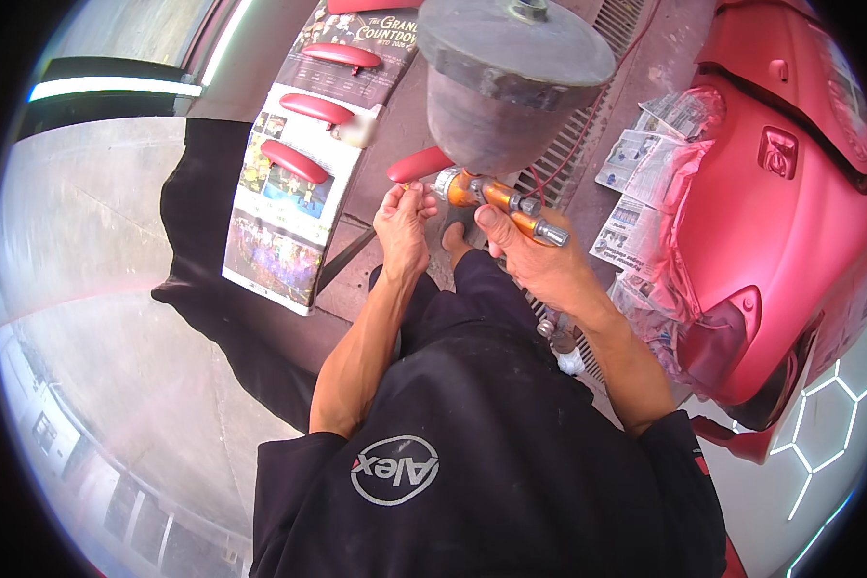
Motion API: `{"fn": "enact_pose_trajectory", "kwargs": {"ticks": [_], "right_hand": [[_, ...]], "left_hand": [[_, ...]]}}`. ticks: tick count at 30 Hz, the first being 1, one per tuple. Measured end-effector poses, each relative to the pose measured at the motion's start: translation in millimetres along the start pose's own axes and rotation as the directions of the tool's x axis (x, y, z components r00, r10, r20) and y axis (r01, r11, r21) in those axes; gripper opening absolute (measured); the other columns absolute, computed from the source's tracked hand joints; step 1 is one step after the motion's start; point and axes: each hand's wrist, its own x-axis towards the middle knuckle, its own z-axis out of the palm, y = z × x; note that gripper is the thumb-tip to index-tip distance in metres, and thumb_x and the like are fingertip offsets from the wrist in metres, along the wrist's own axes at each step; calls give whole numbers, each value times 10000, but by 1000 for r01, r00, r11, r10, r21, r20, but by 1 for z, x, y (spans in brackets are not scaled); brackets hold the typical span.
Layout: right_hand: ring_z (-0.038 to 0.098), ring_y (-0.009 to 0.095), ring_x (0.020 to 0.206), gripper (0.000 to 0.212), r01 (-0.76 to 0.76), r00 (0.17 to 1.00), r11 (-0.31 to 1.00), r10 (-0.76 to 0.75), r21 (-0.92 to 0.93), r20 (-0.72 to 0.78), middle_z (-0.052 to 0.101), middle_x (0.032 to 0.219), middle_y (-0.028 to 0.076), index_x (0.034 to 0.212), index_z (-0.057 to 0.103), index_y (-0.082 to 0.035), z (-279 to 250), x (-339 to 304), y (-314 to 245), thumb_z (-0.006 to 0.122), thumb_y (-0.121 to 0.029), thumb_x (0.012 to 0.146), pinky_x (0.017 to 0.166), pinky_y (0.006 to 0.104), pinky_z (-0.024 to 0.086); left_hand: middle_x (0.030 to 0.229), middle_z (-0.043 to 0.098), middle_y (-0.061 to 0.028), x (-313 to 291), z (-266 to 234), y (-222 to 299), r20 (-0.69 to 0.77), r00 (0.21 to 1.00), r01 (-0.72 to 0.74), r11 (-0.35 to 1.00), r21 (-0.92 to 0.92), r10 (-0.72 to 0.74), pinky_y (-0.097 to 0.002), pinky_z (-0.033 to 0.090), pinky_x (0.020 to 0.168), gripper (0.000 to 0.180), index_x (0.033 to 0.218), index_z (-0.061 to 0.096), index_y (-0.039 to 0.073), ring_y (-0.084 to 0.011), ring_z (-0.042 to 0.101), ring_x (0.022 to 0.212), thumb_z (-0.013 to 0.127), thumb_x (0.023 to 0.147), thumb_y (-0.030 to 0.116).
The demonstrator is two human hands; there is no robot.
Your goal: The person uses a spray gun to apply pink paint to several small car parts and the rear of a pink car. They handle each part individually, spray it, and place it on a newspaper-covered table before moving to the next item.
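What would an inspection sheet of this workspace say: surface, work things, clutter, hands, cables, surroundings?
Surface: printed sheets under a row of red pieces.
Work things: spray gun with lidded grey cup above it; single red piece near the nozzle end.
Clutter: crumpled white item by the floor grate; kind unclear.
Left hand: fingers pinched together at the gun's front; whether they hold the single red piece is unclear.
Right hand: fingers around the gun.
Cables: thin red line beside the cup, possibly a hose.
Surroundings: red vehicle body with newspaper along its edge.
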Motion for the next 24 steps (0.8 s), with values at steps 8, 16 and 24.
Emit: {"fn": "enact_pose_trajectory", "kwargs": {"ticks": [8,16,24], "right_hand": [[448,26,527,527,-37,935,999,39,11,-352,599,755,-18,1292,682,-24,-43,-9,37,676,-470,1013,465,227,364],[495,25,603,531,-6,997,993,15,115,-77,666,826,-4,1189,703,-7,-44,-41,15,702,-496,983,525,219,390],[537,79,730,547,108,990,988,-117,-109,-75,609,781,-11,1183,701,24,-46,-42,-2,688,-489,995,632,263,430]], "left_hand": [[1017,726,-110,-20,-3,32,108,994,33,989,-145,-17,-266,562,719,106,1113,628,44,-134,666,782,640,1031,111],[1002,720,-103,-23,-11,46,135,991,26,981,-193,0,-273,550,732,99,1101,631,38,-136,655,785,597,1053,118],[1033,697,-98,-28,-18,55,229,973,5,986,-166,34,-281,548,757,155,1176,630,18,-133,641,816,589,1062,116]]}}
